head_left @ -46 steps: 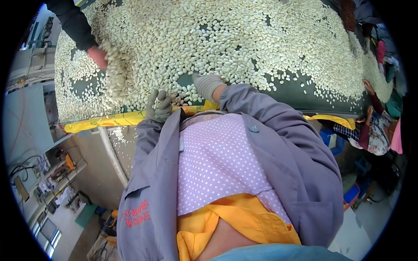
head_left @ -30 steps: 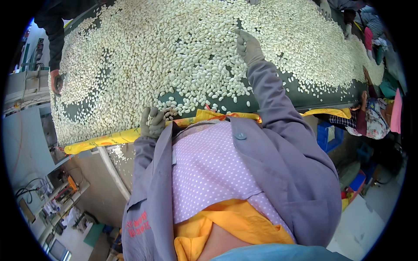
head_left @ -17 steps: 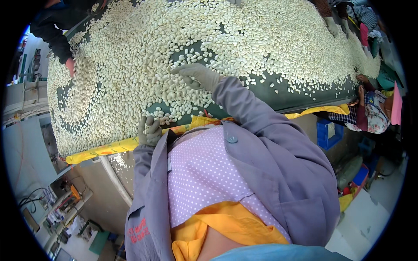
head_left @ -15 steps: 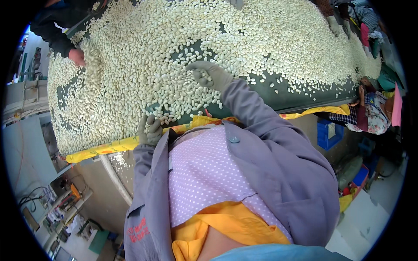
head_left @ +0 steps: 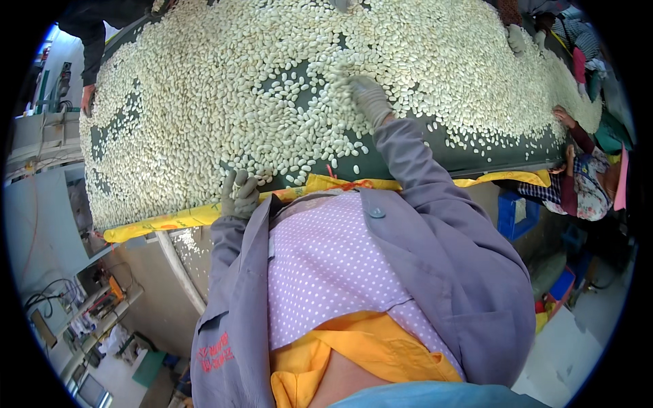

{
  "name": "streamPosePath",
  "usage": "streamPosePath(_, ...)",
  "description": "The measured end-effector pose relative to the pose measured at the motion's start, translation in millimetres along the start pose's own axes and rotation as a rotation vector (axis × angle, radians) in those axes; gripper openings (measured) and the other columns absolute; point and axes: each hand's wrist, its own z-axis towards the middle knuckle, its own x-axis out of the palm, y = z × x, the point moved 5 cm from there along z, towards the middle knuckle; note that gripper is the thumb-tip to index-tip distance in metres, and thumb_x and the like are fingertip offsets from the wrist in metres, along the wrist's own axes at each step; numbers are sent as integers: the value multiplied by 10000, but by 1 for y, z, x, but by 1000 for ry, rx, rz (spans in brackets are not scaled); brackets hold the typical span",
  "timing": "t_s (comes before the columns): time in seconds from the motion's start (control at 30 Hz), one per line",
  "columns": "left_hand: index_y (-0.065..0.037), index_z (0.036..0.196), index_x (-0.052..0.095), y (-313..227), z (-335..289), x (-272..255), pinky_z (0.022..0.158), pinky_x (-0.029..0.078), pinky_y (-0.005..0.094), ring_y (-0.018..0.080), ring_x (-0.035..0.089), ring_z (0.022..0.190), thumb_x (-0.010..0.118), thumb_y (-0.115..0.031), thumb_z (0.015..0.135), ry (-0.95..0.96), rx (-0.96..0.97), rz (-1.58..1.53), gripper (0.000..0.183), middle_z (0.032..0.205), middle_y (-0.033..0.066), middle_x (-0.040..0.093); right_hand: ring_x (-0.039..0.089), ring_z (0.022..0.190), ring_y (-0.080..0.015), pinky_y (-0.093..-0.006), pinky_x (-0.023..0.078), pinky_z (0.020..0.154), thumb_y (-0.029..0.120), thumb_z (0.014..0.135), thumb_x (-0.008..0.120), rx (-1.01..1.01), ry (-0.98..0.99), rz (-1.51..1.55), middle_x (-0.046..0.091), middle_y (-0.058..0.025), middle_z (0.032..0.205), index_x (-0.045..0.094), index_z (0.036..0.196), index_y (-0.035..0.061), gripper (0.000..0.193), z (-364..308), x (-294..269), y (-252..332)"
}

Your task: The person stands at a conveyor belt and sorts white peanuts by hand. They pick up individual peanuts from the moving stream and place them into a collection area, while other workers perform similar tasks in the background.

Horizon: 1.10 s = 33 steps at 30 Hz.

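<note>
Large pale white beans [head_left: 224, 95] lie spread thickly over a dark green table [head_left: 469, 153]. My right hand [head_left: 371, 100], in a grey glove, reaches in among the beans right of a thin patch. Its fingertips are blurred against the beans, so their grip is hidden. Close to my body, my left hand [head_left: 239, 196], also gloved in grey, rests at the near table edge beside the beans. Its fingers are loosely bent and apart, and no bean shows in them.
Yellow cloth [head_left: 163, 223] covers the table's near edge. At the far left is a co-worker's bare hand [head_left: 88, 99]; other people's hands [head_left: 563, 117] are at the right end. A blue crate [head_left: 517, 216] stands below on the right, and a pale table leg [head_left: 180, 270] on the left.
My right hand has moved right and slightly away from me across the beans. My left hand has shifted slightly. The co-worker's hand at the left has moved to the table's edge.
</note>
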Motion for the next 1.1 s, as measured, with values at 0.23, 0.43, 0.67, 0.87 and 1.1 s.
streamPosePath(0.23, -101, 930, 501, 17, 15, 0, 365, 309, 159, 56, 368, 481, 375, -414, 1055, 9, -12, -28, 360, 699, 7, 417, 487, 575, -95, -253, 423, 517, 308, 934, 651, 222, 336, 547, 569, 8, 712, 664, 1075, 60, 286, -18, 19, 63)
streamPosePath(0.43, -94, 942, 526, 30, 26, 2, 371, 323, 161, 50, 381, 488, 378, -410, 1057, 58, -32, -22, 367, 706, 6, 420, 670, 968, -342, -442, 539, 840, 152, 951, 537, 53, 224, -277, 670, -211, 1108, 626, 1184, -5, 294, 47, 26, 102)
streamPosePath(0.67, -114, 942, 539, 46, 38, -7, 357, 327, 165, 43, 363, 449, 363, -437, 1054, 16, 21, 24, 384, 681, -2, 412, 653, 1118, -357, -481, 539, 914, 71, 960, 479, 3, 393, -533, 636, -228, 1245, 617, 1234, -15, 319, 51, 47, 131)
streamPosePath(0.87, -119, 897, 512, 59, 45, -11, 339, 304, 162, 40, 346, 437, 379, -434, 1049, -27, 38, -1, 374, 676, 1, 425, 663, 1104, -349, -478, 554, 856, 78, 953, 503, -80, 458, -560, 654, -225, 1213, 594, 1247, -41, 329, 34, 52, 131)
streamPosePath(1.1, -122, 886, 495, 76, 61, -8, 335, 304, 174, 62, 360, 426, 370, -436, 1049, -81, 54, -3, 375, 671, 6, 425, 550, 508, -168, -290, 470, 435, 209, 981, 507, 74, 955, 1364, 628, -77, 781, 615, 1024, 38, 207, 3, 41, 45)
